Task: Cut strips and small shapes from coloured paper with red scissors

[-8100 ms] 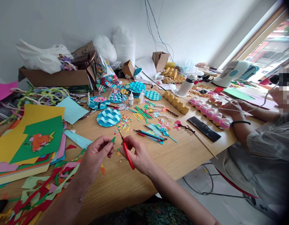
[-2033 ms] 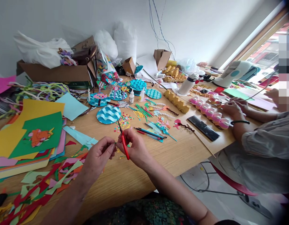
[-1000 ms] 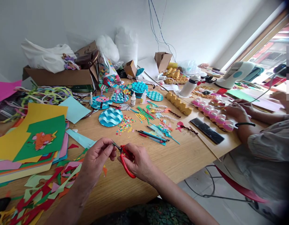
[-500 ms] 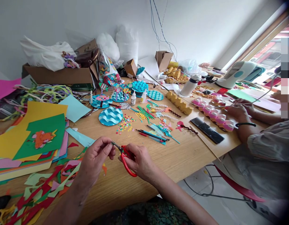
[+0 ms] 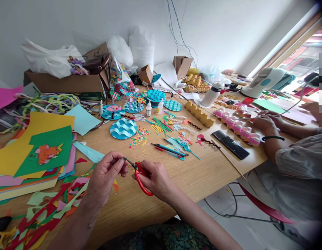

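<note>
My right hand (image 5: 157,178) grips a pair of red-handled scissors (image 5: 144,185), its fingers in the loops. The dark blades point left and look nearly closed, their tips at the fingertips of my left hand (image 5: 109,175). Thumb and forefinger of that hand are pinched together; a tiny greenish speck shows there, too small to name. Below my left wrist lies a heap of coloured paper scraps (image 5: 68,194). Just beyond both hands are paper confetti dots (image 5: 140,139) and several pens (image 5: 168,151).
Stacked coloured paper (image 5: 50,149) lies at left. Wavy blue paper discs (image 5: 123,129), glue bottles (image 5: 148,109) and a yellow egg-carton strip (image 5: 200,114) stand farther back. At right are a phone (image 5: 230,144), a pink egg-carton strip (image 5: 238,126) and a co-worker's hands (image 5: 266,121).
My hands and the scissors stay almost in place, with only a slight shift at the left fingertips. The co-worker's hands on the right barely move.
</note>
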`<act>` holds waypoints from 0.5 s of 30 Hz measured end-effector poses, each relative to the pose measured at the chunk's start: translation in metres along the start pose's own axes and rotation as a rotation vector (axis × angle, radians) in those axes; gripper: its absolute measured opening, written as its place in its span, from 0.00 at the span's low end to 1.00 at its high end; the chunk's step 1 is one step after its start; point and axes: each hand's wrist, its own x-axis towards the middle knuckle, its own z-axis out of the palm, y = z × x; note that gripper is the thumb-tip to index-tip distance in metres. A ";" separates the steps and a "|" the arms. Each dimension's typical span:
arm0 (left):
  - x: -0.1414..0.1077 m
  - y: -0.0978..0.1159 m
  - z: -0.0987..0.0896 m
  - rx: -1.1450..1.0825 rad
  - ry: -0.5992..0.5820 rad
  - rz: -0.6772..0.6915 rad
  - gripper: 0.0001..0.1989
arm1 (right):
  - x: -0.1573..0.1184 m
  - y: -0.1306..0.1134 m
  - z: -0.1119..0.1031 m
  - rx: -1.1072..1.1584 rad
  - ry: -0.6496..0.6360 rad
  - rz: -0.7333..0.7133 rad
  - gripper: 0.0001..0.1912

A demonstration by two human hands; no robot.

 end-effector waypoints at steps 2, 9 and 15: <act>0.000 -0.001 0.000 -0.003 -0.006 0.001 0.06 | 0.000 0.000 0.000 -0.005 -0.002 0.001 0.15; 0.002 -0.001 0.000 -0.029 -0.009 0.004 0.05 | -0.002 -0.003 -0.002 0.002 -0.030 0.019 0.16; 0.000 -0.002 -0.003 -0.009 -0.040 -0.002 0.04 | 0.000 -0.006 -0.005 -0.009 -0.053 0.017 0.13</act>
